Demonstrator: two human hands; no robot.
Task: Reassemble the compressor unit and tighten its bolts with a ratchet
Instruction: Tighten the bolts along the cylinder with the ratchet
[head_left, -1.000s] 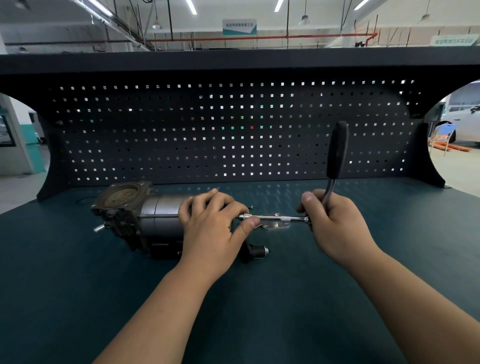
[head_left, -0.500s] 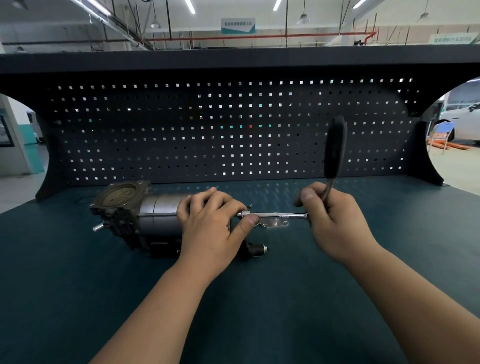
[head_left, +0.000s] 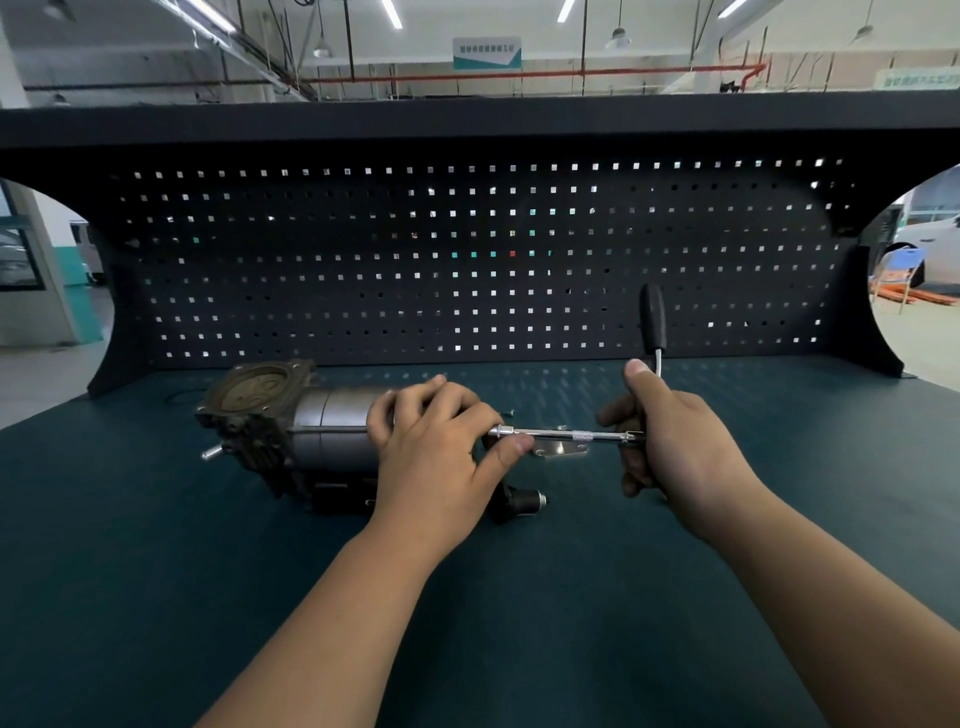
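Note:
The compressor unit (head_left: 311, 426) lies on its side on the dark teal bench, its round flanged end facing left. My left hand (head_left: 441, 447) grips the silver cylinder's right end, thumb against the ratchet's extension bar (head_left: 566, 434). That bar runs level from the compressor's right end to the ratchet head. My right hand (head_left: 675, 447) holds the ratchet at its head, and the black handle (head_left: 653, 317) points up and slightly away. A small flat metal plate (head_left: 563, 450) lies on the bench under the bar.
A black pegboard back panel (head_left: 467, 260) rises behind the bench with a shelf above it. A small loose screw (head_left: 510, 413) lies behind the bar. A black stub with a silver tip (head_left: 524, 501) sticks out at the compressor's near right.
The ratchet handle has swung a little to the left, from leaning right to nearly upright. My left hand has stayed on the compressor.

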